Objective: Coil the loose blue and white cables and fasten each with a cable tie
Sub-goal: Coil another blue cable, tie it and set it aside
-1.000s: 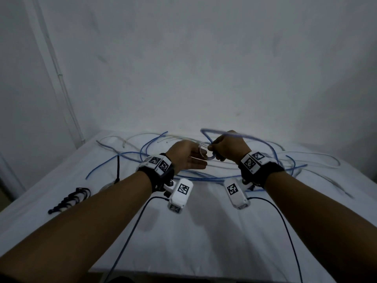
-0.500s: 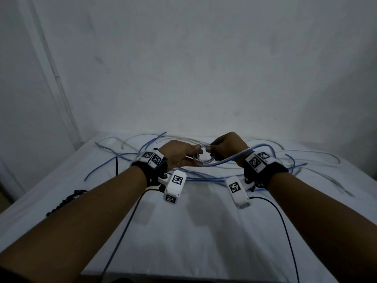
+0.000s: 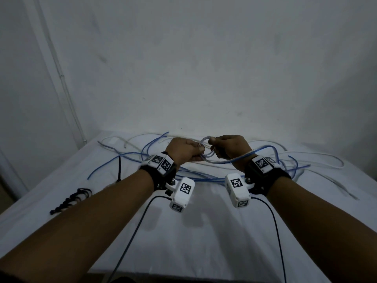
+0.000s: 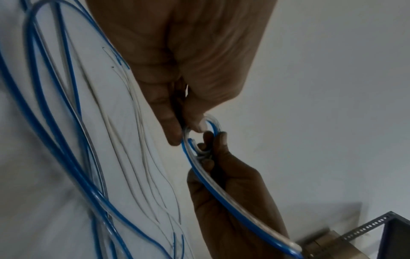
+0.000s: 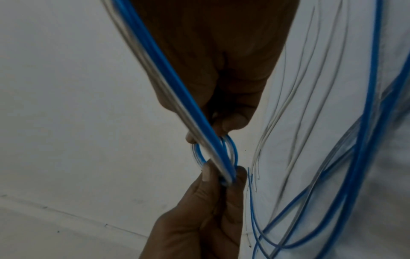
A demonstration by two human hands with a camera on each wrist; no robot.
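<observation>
Head view: both hands raised just above the white-covered table (image 3: 183, 231), meeting over the cable tangle. Left hand (image 3: 182, 151) pinching the near-left side of a small coil (image 3: 206, 150) of the blue-and-clear cable; thumb and fingertip closed tight on it, confirmed in left wrist view. Right hand (image 3: 230, 148) curled around the coil's far-right side, fingers closed on the wraps. Compared with a second ago: trailing length of cable (image 3: 255, 153), then arcing high over the right hand, now lying low across the right wrist and leading into the coil; looks like one more turn just laid on. Coil tight, only a few turns so far. Most of the blue cables (image 3: 126, 158) and white cables (image 3: 318, 158) spread loose on the table behind the hands, so coiling judged early. Black cable ties (image 3: 71, 199) lying at left, well apart from the hands, untouched. Risk: springy wraps opening if either pinch relaxes.
</observation>
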